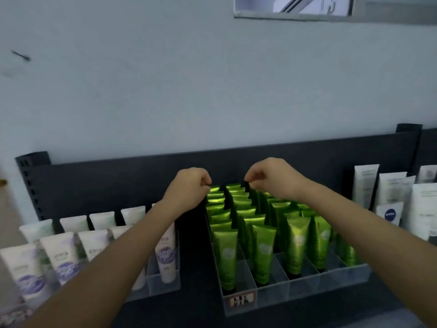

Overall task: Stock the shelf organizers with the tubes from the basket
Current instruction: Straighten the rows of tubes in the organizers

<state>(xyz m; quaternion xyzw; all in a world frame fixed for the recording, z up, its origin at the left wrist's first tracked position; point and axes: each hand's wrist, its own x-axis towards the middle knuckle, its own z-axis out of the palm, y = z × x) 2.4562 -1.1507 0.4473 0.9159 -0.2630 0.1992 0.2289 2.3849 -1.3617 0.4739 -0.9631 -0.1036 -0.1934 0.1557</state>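
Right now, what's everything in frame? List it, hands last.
green tubes: many, too packed to count, green, upright in centre organizer
clear organizer: one, transparent, divided lanes, shelf centre
white-and-purple tubes: about ten, left, in second clear organizer
white tubes: at least five, right
shelf back panel: one, dark
left hand: fingers curled at back row of green tubes, grip unclear
right hand: fingers pinch a back-row tube top

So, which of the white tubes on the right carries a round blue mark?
The short tube in front, lowest of that group: it alone bears a round blue logo. The taller white tubes beside and behind it show only grey print.
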